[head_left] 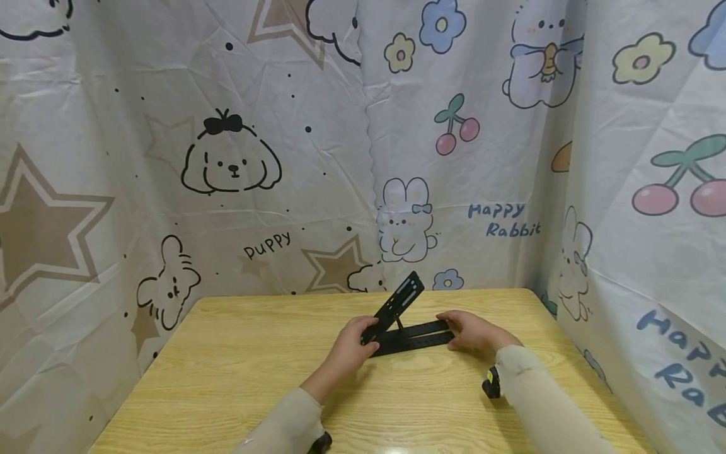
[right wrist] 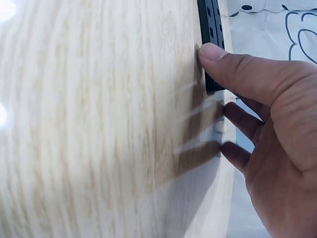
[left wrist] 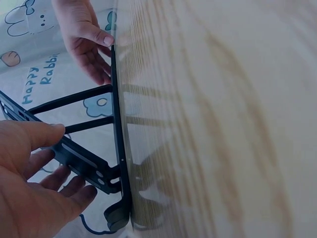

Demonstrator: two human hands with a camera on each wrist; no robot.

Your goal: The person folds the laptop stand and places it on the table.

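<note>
A black folding laptop stand point(head_left: 416, 342) sits on the wooden table, its slotted upper plate point(head_left: 404, 297) raised at a slant over two long base bars. Thin struts point(left wrist: 74, 100) prop the plate up in the left wrist view. My left hand point(head_left: 347, 348) holds the hinged end, thumb on one side of the plate and fingers on the other. At the opposite end of the base, my right hand point(head_left: 475, 331) pinches the bars. Its thumb point(right wrist: 214, 52) presses the bar's tip in the right wrist view, with the other fingers spread near the tabletop.
The light wooden table point(head_left: 238, 359) extends around the stand. Printed cloth curtains point(head_left: 317, 157) hang behind it and along both sides. Both forearms wear pale sleeves point(head_left: 544, 391), and a small black device point(head_left: 491, 383) shows at the right wrist.
</note>
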